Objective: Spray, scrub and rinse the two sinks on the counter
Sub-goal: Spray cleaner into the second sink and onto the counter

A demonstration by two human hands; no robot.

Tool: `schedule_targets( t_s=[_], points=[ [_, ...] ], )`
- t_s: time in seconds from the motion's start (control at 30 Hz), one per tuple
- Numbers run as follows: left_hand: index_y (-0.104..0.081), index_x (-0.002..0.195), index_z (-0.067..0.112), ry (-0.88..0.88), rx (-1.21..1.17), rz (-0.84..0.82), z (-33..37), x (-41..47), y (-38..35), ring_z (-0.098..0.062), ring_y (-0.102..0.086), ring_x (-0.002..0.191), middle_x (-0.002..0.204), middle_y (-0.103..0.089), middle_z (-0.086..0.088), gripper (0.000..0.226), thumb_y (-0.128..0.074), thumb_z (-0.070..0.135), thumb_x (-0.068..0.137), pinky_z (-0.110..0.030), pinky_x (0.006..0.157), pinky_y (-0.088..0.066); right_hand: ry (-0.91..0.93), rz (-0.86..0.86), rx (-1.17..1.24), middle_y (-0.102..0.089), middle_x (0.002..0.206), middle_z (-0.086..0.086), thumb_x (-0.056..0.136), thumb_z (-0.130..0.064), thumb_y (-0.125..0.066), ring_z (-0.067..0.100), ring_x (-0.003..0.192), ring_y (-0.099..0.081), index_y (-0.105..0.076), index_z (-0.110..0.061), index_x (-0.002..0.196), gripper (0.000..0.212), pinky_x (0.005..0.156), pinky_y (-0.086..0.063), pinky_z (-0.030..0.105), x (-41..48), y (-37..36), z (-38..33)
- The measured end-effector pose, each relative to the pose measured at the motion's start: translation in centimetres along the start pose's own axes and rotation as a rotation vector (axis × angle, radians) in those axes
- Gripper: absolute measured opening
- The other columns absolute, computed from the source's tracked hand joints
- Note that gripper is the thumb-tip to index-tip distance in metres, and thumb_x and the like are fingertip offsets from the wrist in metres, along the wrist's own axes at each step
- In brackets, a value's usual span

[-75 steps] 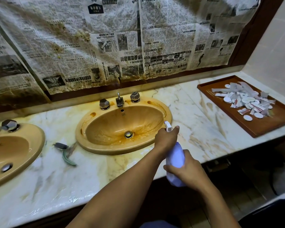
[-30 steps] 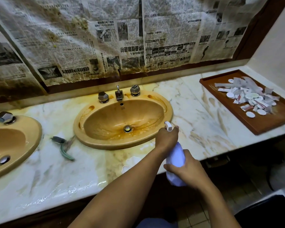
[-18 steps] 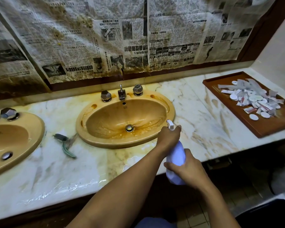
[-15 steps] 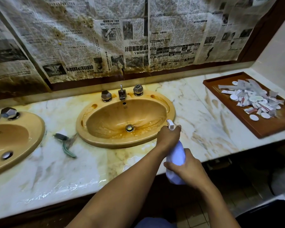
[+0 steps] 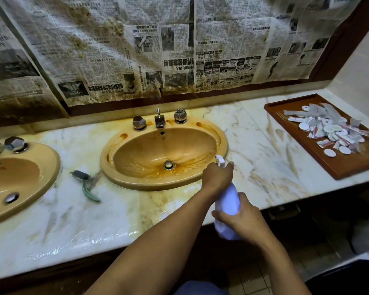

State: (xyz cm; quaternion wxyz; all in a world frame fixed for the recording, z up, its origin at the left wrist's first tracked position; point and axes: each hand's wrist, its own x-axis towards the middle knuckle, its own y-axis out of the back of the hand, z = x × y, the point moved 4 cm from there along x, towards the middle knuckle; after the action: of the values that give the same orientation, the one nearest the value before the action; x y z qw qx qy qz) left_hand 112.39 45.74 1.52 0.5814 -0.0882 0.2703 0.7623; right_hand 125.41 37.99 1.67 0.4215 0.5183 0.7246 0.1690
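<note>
My right hand (image 5: 243,218) is wrapped round the fat part of the spray bottle (image 5: 228,201). It hangs just past the front edge of the table (image 5: 264,167), so if my hold slips, I think it could drop to the floor. My left hand (image 5: 218,176) is curled round the top. The white nozzle (image 5: 219,161) pokes out over the rim of the near sink (image 5: 115,177). It sits very low there, so the spray might hit the rim or the table and miss the brown marks in the bowl.

Nothing blocks the way from nozzle to bowl. The front of the table shines wet. A green brush (image 5: 86,186) lies on the table between this sink and the other sink (image 5: 51,167) at the left. The taps (image 5: 160,121) stand at the back. Far right, well apart, a brown tray (image 5: 285,128) holds little white packets (image 5: 328,130). Stray spray could wet them. Old newspaper (image 5: 179,50) covers the wall behind.
</note>
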Motion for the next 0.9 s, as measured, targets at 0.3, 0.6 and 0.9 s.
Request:
schedule_targets(
  t_s=[0.3, 0.6, 0.9],
  points=[
    [-0.06, 0.116, 0.008, 0.024, -0.076, 0.125, -1.3, -0.6, 2.4, -0.028, -0.058, 0.099, 0.104, -0.063, -0.004, 0.044, -0.059, 0.048, 0.097, -0.034, 0.078, -0.04, 0.069, -0.083, 0.015, -0.065, 0.111, -0.001, 0.067, -0.069, -0.077, 0.019, 0.094, -0.062, -0.048, -0.032, 0.119, 0.07, 0.079, -0.053, 0.037, 0.6, -1.1, -1.2],
    [-0.063, 0.088, 0.009, 0.084, -0.094, 0.427, -2.6, -0.7, 9.3, -0.037, -0.064, 0.099, 0.088, -0.066, -0.007, 0.023, -0.056, 0.031, 0.091, -0.036, 0.074, -0.043, 0.252, -0.228, -0.109, -0.066, 0.113, -0.006, 0.056, -0.078, -0.067, 0.02, 0.104, -0.063, -0.045, -0.033, 0.128, 0.087, 0.09, -0.054, 0.042, 1.2, -3.3, -6.3],
    [-0.062, 0.098, 0.012, 0.146, -0.216, 0.429, -2.8, -1.3, 11.8, -0.029, -0.063, 0.096, 0.092, -0.066, -0.003, 0.035, -0.062, 0.047, 0.095, -0.035, 0.08, -0.047, 0.37, -0.307, -0.058, -0.063, 0.096, -0.017, 0.069, -0.063, -0.078, 0.006, 0.09, -0.062, -0.048, -0.036, 0.124, 0.068, 0.083, -0.055, 0.037, 2.5, -3.5, -8.3]
  ],
)
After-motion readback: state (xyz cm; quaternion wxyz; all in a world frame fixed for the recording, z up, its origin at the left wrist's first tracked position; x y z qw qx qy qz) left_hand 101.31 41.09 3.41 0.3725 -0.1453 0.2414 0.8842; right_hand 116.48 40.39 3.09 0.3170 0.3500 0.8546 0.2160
